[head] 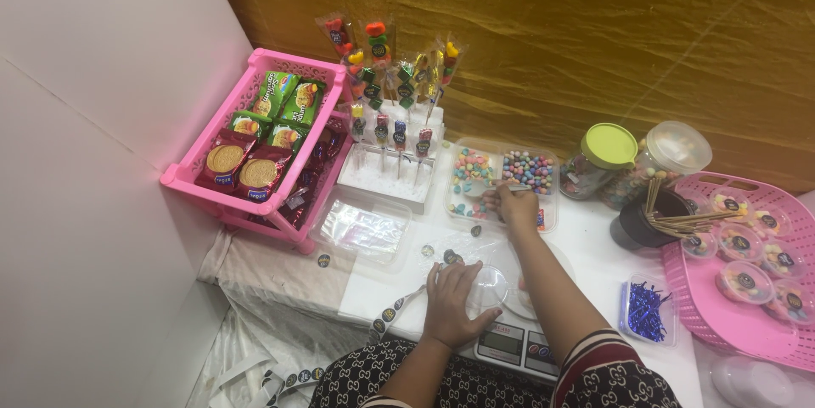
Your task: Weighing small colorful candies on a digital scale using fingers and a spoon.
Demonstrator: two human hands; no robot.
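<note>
We look down at a white table [594,255] set against a gold cloth backdrop. Our left hand [454,302] lies flat, fingers spread and open, on a small clear plastic cup [491,285] that sits on the digital kitchen scale [514,342] near the table's front edge; it steadies the cup without curling round it. Our right hand [516,202] reaches forward over a clear divided tray of coloured candies [501,177], just beyond the scale, with the fingertips pinched together over the candy; something thin and pale seems to be between them, but we cannot tell what it is. To the left of the tray stands a white foam block [386,174] stuck with wrapped candy skewers [390,68], and beside that a pink plastic rack [255,140] filled with biscuit packets. In front of the block lies a clear empty plastic box [361,230]. To the right of the tray we see two jars of sweets, one with a green lid [598,162], the other with a clear lid [666,157], then a dark cup of wooden sticks [654,217]. A pink basket [747,323] holds small filled candy cups, and a little tray of blue twist ties [647,310] lies next to it.
</note>
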